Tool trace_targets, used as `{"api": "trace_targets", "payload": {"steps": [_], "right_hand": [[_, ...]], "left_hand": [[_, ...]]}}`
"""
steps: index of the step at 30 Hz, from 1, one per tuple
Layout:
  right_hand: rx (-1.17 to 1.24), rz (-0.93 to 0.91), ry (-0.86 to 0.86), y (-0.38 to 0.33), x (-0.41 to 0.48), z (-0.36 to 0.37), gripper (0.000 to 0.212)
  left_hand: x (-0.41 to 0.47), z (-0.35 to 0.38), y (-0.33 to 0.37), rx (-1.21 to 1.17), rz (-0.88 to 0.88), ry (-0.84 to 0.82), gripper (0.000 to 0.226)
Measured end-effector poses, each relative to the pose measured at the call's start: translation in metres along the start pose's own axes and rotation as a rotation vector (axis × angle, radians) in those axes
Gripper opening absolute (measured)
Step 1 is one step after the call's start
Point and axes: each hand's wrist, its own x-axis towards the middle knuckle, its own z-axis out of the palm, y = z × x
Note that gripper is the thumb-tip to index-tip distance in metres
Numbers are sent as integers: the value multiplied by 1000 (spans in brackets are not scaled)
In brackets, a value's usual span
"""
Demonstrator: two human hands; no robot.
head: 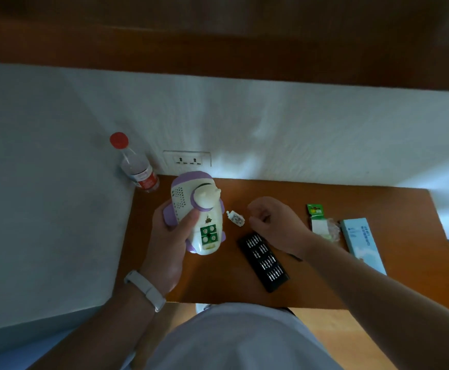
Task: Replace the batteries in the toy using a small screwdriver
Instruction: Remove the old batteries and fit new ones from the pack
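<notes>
The toy (199, 209), a white and purple plastic unit, was held above the left part of the bench (218, 284), tilted with its underside towards the camera. The left hand (175, 236) gripped it from the left, the thumb lying across the white body and the fingers wrapped behind. A white wristband (145, 289) sat on that wrist. The battery compartment (208, 234) on the toy's underside stood uncovered, with green cells visible inside. A small white part (235, 217) lay on the bench just beside the toy, between it and the right hand (274, 222). The right hand hovered over the bench with its fingers curled inwards; whether it pinched anything could not be determined. A black bit tray (264, 260) with rows of metal bits lay near the front edge, partly below the right wrist. A green battery pack (315, 212) and a light blue box (362, 244) lay further to the right, well apart from the toy. A clear bottle (137, 166) with a red cap stood at the rear left corner, near a wall socket (187, 159).
</notes>
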Motion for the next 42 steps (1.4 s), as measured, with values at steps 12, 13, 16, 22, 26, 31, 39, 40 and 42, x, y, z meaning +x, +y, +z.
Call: {"api": "trace_targets", "payload": {"steps": [12, 13, 16, 22, 26, 31, 39, 40, 42], "right_hand": [[-110, -486, 201, -66, -86, -59, 32], [-104, -478, 207, -64, -88, -60, 32], [-30, -400, 219, -51, -91, -63, 31], [560, -51, 160, -43, -97, -55, 41], [803, 84, 140, -41, -97, -57, 73], [1135, 225, 93, -26, -95, -75, 60], [1461, 244, -55, -12, -88, -87, 36], [1468, 264, -64, -10, -86, -88, 37], [1481, 308, -75, -5, -81, -89, 37]], "left_hand": [[-28, 85, 25, -68, 39, -66, 83], [-31, 90, 25, -75, 42, -68, 82], [-39, 104, 26, -62, 85, -63, 82], [-53, 129, 23, 139, 200, 25, 71], [-61, 144, 21, 284, 270, -50, 47], [-62, 139, 28, 715, 351, -253, 67], [-65, 154, 45, 1223, 598, -205, 117], [-64, 156, 45, 1257, 601, -199, 119], [-63, 159, 46, 1338, 595, -199, 123]]}}
